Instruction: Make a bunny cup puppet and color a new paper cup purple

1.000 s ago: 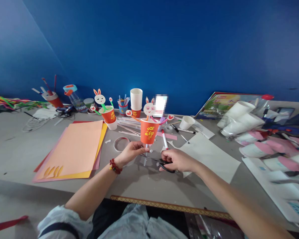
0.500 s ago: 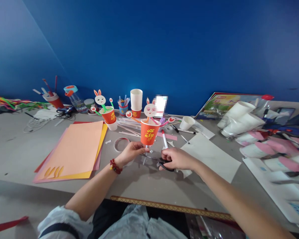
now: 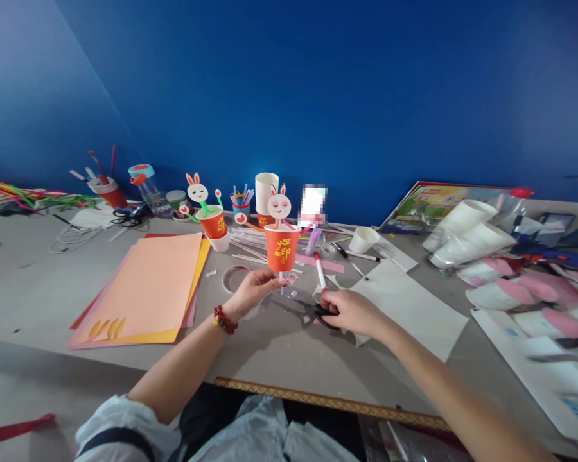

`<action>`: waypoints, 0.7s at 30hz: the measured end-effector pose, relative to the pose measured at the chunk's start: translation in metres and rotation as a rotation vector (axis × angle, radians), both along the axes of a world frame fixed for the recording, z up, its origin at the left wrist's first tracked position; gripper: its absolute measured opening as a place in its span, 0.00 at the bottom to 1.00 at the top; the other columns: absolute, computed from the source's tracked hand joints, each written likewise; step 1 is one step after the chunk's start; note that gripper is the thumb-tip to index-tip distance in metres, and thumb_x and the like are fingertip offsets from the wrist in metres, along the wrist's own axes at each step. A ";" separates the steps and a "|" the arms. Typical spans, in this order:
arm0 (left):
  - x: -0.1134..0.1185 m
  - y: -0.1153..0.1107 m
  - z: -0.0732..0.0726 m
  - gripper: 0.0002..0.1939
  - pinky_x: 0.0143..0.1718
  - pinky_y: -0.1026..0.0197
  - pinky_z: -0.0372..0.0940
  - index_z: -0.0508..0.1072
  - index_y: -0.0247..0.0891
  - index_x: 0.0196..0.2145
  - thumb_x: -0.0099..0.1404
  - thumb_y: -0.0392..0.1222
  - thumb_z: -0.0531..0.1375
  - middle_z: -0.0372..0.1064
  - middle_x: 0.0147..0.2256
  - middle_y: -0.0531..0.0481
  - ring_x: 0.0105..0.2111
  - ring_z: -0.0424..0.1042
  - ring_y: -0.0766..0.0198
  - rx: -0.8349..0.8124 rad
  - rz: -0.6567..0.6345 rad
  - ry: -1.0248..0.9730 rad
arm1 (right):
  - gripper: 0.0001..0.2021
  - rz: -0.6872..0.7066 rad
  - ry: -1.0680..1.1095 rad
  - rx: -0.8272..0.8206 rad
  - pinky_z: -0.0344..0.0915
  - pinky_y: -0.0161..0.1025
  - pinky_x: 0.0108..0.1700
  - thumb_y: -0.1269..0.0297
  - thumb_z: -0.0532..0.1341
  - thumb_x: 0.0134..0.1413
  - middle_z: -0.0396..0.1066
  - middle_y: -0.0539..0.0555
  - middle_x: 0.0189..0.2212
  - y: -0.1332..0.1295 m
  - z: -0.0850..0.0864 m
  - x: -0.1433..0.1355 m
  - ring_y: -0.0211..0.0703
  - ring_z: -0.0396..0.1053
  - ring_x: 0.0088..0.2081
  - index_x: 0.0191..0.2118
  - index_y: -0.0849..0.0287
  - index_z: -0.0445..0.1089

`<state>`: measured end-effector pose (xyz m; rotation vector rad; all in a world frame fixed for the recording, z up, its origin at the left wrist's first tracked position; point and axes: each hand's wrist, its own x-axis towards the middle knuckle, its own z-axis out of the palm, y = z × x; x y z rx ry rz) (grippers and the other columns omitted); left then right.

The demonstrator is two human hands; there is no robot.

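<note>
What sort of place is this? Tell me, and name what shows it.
Most likely a craft table in a classroom or workshop. The left hand holds a rabbit cup, the right hand rests on scissors, and coloured paper lies on the table.

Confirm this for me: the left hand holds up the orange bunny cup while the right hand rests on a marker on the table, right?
Not quite. The head view shows the right hand on the scissors, not a marker. The left hand does hold the orange bunny cup.
</note>
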<state>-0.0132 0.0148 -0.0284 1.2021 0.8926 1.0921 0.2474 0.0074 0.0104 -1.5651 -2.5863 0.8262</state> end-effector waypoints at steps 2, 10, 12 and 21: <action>0.001 0.000 0.000 0.18 0.42 0.60 0.66 0.80 0.35 0.32 0.56 0.54 0.70 0.79 0.32 0.46 0.34 0.74 0.61 0.006 0.020 -0.001 | 0.09 -0.033 -0.037 0.046 0.51 0.35 0.29 0.61 0.66 0.52 0.73 0.50 0.26 -0.005 -0.003 -0.001 0.42 0.69 0.28 0.29 0.56 0.66; 0.005 0.000 -0.005 0.19 0.38 0.62 0.64 0.78 0.34 0.33 0.59 0.56 0.68 0.75 0.31 0.49 0.32 0.70 0.65 0.049 0.062 0.028 | 0.08 -0.153 -0.147 0.221 0.47 0.37 0.28 0.61 0.65 0.56 0.76 0.53 0.28 -0.021 -0.013 -0.024 0.48 0.74 0.31 0.38 0.56 0.67; 0.007 0.000 -0.007 0.20 0.38 0.63 0.63 0.78 0.34 0.33 0.59 0.57 0.68 0.75 0.30 0.49 0.32 0.70 0.65 0.058 0.053 0.032 | 0.07 -0.139 -0.166 0.220 0.47 0.37 0.28 0.62 0.65 0.56 0.76 0.55 0.28 -0.022 -0.013 -0.029 0.49 0.74 0.31 0.37 0.56 0.68; 0.013 -0.003 -0.006 0.23 0.34 0.62 0.66 0.76 0.34 0.35 0.58 0.60 0.67 0.73 0.30 0.49 0.29 0.68 0.66 0.056 -0.021 0.035 | 0.05 -0.080 0.194 0.089 0.57 0.35 0.31 0.62 0.66 0.53 0.75 0.50 0.32 -0.006 -0.007 -0.033 0.41 0.71 0.31 0.35 0.55 0.72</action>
